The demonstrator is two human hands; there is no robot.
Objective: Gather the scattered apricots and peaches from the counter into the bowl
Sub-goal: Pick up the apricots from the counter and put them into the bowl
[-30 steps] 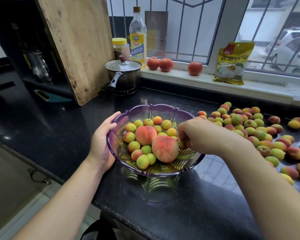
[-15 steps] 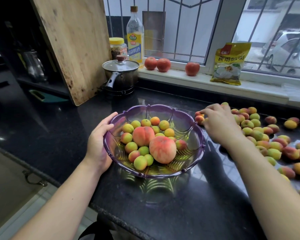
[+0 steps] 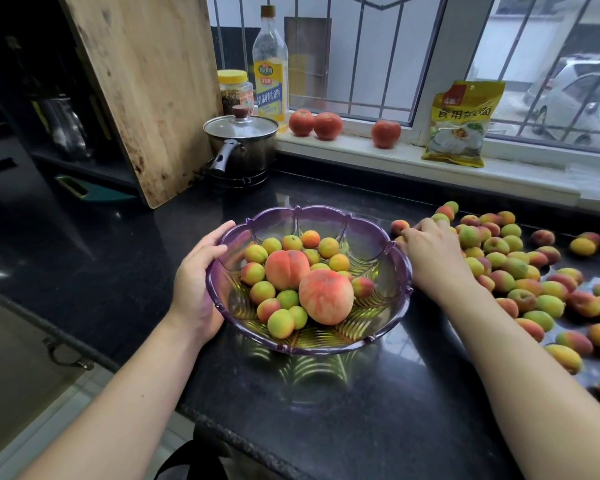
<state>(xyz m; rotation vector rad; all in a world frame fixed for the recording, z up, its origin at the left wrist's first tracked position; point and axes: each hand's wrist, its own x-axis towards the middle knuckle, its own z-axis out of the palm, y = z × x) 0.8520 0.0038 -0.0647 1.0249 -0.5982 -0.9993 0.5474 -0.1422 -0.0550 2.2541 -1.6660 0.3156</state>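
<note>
A purple see-through bowl (image 3: 326,212) stands on the black counter (image 3: 378,393). It holds two big peaches (image 3: 325,296) and several small apricots (image 3: 280,323). My left hand (image 3: 194,282) grips the bowl's left rim, thumb over the edge. Many apricots (image 3: 515,268) lie scattered on the counter to the right of the bowl. My right hand (image 3: 433,254) rests at the near-left edge of that pile, just outside the bowl's right rim. Its fingers curl around an apricot (image 3: 400,240), next to another loose one (image 3: 399,226).
A lidded steel pot (image 3: 241,143) stands behind the bowl, with a wooden cutting board (image 3: 146,88) leaning to its left. On the windowsill are a bottle (image 3: 270,64), a jar (image 3: 234,90), three tomatoes (image 3: 326,125) and a yellow bag (image 3: 461,123). The counter's front edge runs below my arms.
My right hand left the bowl after dropping an apricot in it, moved right to the pile and closed on fruit there. The left hand stayed on the rim.
</note>
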